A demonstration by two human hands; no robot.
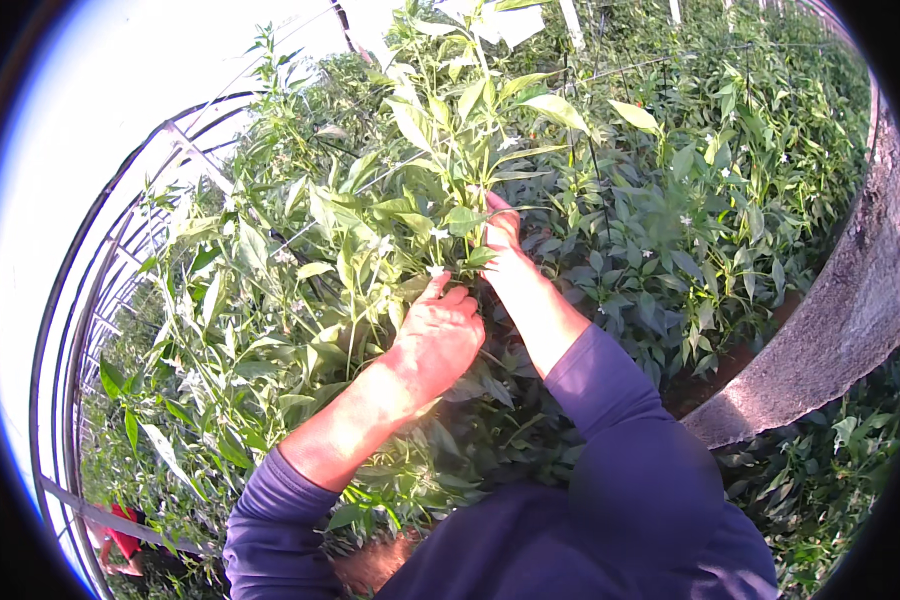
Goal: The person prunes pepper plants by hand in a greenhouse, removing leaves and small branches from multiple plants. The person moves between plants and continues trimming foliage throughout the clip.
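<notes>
A tall pepper plant (pixel 457 172) with pale green leaves and small white flowers stands right before me. My left hand (pixel 442 326) reaches into its lower foliage, back of the hand up, fingers curled close to a white flower (pixel 436 271). Higher and slightly to the right, my right hand (pixel 504 229) is against the plant's stems, its fingertips partly behind leaves. Leaves and the hands themselves hide whatever lies between the fingers. Both forearms are bare below pushed-up dark blue sleeves.
Dense pepper plants (pixel 667 195) surround me. A rough concrete post (pixel 817 352) curves along the right. Thin support wire (pixel 397 169) crosses the plants. Curved frame bars (pixel 82 277) stand left, and a person in red (pixel 124 532) is at lower left.
</notes>
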